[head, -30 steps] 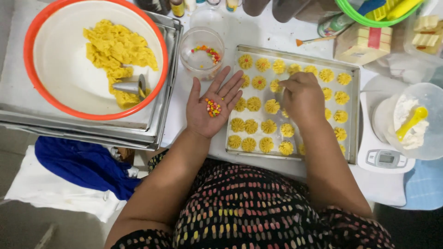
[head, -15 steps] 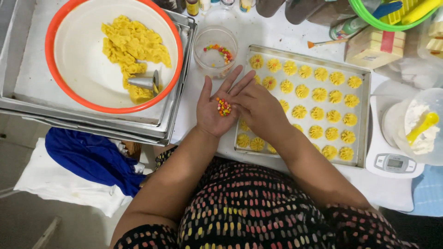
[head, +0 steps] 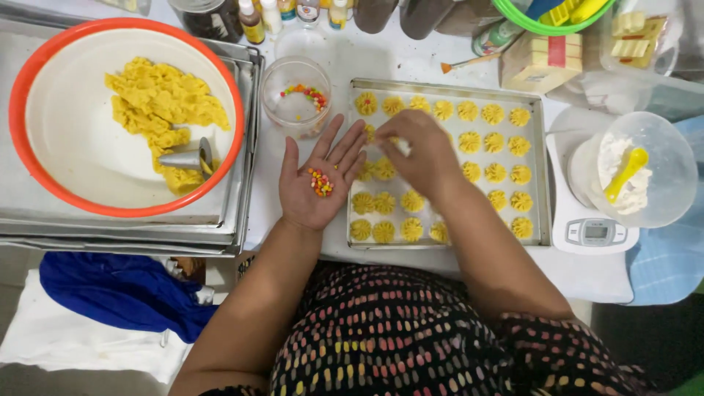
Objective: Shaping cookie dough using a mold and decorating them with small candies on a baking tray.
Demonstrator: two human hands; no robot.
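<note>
The white worktop [head: 323, 59] fills the view from the head camera, crowded with baking gear. At nine o'clock a stack of metal trays [head: 242, 220] carries a big orange-rimmed bowl [head: 29, 169] with a heap of yellow dough [head: 158, 110] and a small metal piping nozzle [head: 187, 158] lying on its side, tip toward nine o'clock. At centre, slightly toward three o'clock, lies the baking tray [head: 544, 183], its long axis running from nine to three o'clock, filled with rows of small yellow flower-shaped cookies [head: 495, 172]. At three o'clock a clear tub of white powder [head: 664, 165] with a yellow spoon [head: 623, 172] sits on a white kitchen scale [head: 594, 231]. At twelve o'clock stand small bottles [head: 253, 22], a green basket [head: 546, 26] and a paintbrush [head: 469, 62]. Below the trays, at seven o'clock, blue cloth [head: 117, 293] lies over white cloth on the floor.

The left hand [head: 319, 183] rests palm up just beside the tray's nine o'clock edge, fingers spread wide and pointing toward one o'clock, cupping a little pile of coloured sprinkles [head: 320, 182]. The right hand [head: 422, 154] hovers over the tray's upper left cookies, fingers pinched narrow and pointing toward nine o'clock; what they pinch is too small to tell. Just beyond the left fingertips, at eleven o'clock from the tray, a small clear cup [head: 297, 95] holds more sprinkles
</note>
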